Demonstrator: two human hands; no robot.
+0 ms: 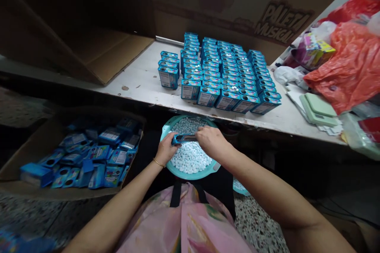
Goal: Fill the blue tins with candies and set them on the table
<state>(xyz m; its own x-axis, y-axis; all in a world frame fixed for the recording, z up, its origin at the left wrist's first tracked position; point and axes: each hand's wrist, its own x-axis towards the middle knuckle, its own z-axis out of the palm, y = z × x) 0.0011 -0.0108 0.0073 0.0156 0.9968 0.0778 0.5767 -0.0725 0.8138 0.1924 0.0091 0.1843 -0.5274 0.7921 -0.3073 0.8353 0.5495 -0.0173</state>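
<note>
A small blue candy box (186,138) lies sideways over the turquoise basin (191,174), its dark side facing up. The fingers of my left hand (167,149) are closed round its left end. My right hand (211,140) is closed at the box's right end, with its fingertips partly hidden from view. Below the box, the basin holds a heap of small white candies (190,158). The basin rests at my lap, in front of a pink flowered apron (190,217).
Rows of blue boxes (225,75) stand upright on the white table (133,91), a few with white candies on top. To the left, a carton (18,191) holds many loose blue boxes. A pale green scale (319,108) and red plastic bags (353,63) lie right.
</note>
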